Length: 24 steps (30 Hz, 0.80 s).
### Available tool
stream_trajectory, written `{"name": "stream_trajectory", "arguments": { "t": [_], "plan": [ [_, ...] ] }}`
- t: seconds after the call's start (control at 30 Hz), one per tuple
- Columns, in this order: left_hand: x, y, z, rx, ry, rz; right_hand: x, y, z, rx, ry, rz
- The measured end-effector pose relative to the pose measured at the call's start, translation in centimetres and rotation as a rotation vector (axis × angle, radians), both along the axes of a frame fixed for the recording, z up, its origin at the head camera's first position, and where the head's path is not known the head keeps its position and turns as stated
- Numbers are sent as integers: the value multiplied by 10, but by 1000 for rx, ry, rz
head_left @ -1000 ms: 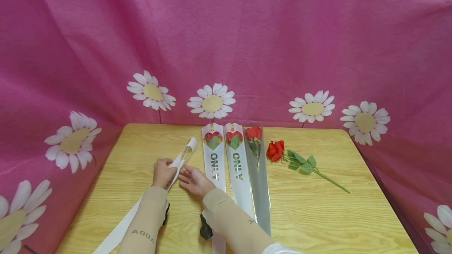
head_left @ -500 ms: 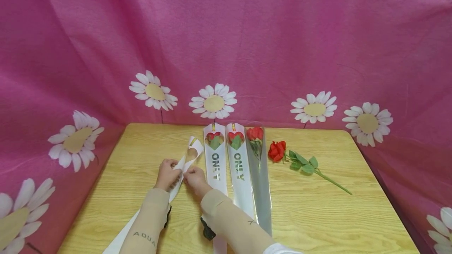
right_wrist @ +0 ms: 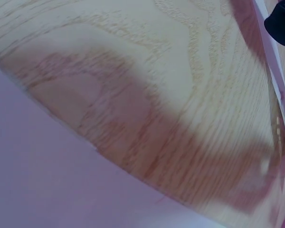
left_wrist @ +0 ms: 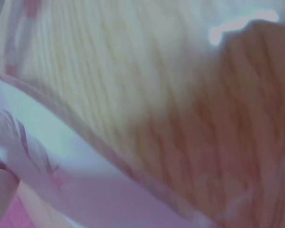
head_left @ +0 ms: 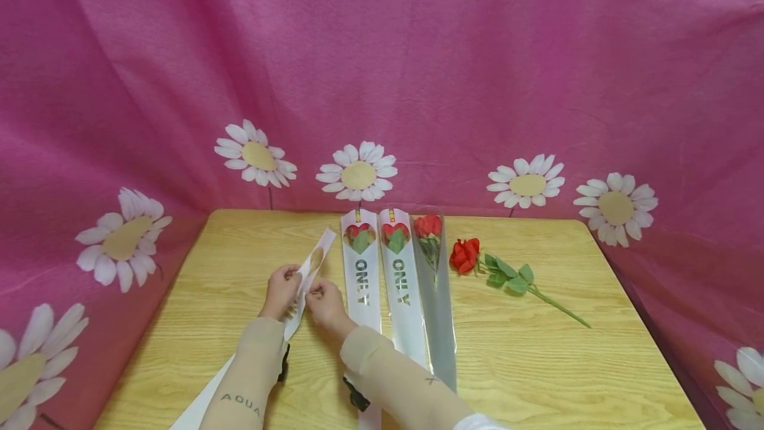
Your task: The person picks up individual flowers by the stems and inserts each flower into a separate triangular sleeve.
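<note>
My left hand [head_left: 282,292] grips an empty white flower sleeve [head_left: 314,260] with a cut-out window near its top. The sleeve slants from upper right to lower left, its lower part passing under the left forearm. Close on its other side my right hand [head_left: 327,305] has curled fingers, thumb and fingertips pinching the sleeve's right edge. In the left wrist view the white sleeve [left_wrist: 90,166] crosses the lower left, beside a fingertip [left_wrist: 2,190]. The right wrist view catches the sleeve's edge [right_wrist: 274,66] at the far right.
Two white "ONLY" sleeves [head_left: 363,282] [head_left: 401,284] with roses inside lie right of my hands, partly under the right forearm. Beside them lies a grey clear-fronted sleeve [head_left: 440,334] with a rose. A loose red rose [head_left: 464,256] lies farther right on the wooden table [head_left: 537,377].
My right hand has gone from spread fingers to a pinch at the sleeve's edge. The sleeve's top, curled and twisted before, now looks flatter and narrower.
</note>
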<state>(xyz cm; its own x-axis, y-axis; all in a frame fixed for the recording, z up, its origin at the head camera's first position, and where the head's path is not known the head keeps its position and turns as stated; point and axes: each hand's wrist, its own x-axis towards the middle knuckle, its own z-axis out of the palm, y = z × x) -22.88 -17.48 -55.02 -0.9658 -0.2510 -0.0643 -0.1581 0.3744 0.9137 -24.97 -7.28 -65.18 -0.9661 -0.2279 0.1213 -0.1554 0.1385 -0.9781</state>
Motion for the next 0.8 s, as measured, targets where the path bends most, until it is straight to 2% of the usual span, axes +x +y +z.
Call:
{"name": "stream_trajectory", "arguments": {
  "t": [0.07, 0.1, 0.13, 0.23, 0.3, 0.33, 0.37, 0.4, 0.53, 0.63, 0.7, 0.8],
  "plan": [
    [-4, 0, -6, 35, 60, 1, 5, 5, 10, 8, -27, -26],
    [-6, -1, -9, 53, 88, -2, 5, 7, 9, -9, 17, -37],
    [-13, -4, -22, 90, 157, -23, 10, 11, 18, -4, 26, -61],
    [-17, -1, -25, 128, 215, -54, 28, 21, 56, 9, -12, -160],
    [-17, 5, -20, 133, 206, -48, 36, 26, 76, 19, -26, -230],
    [-18, 7, -18, 126, 200, -45, 43, 28, 92, 31, -68, -268],
    [-13, 13, -4, 96, 142, -22, 45, 29, 97, 44, -74, -300],
    [-13, 16, 0, 90, 121, -24, 47, 30, 102, 52, -74, -327],
    [-14, 26, 13, 90, 68, -11, 51, 35, 111, 48, -106, -411],
    [-15, 33, 20, 117, 58, -6, 52, 40, 117, -13, -154, -437],
    [-17, 38, 22, 138, 80, -6, 50, 44, 119, -48, -204, -438],
    [-23, 42, 17, 184, 151, -10, 42, 50, 109, -131, -213, -428]
  ]
}}
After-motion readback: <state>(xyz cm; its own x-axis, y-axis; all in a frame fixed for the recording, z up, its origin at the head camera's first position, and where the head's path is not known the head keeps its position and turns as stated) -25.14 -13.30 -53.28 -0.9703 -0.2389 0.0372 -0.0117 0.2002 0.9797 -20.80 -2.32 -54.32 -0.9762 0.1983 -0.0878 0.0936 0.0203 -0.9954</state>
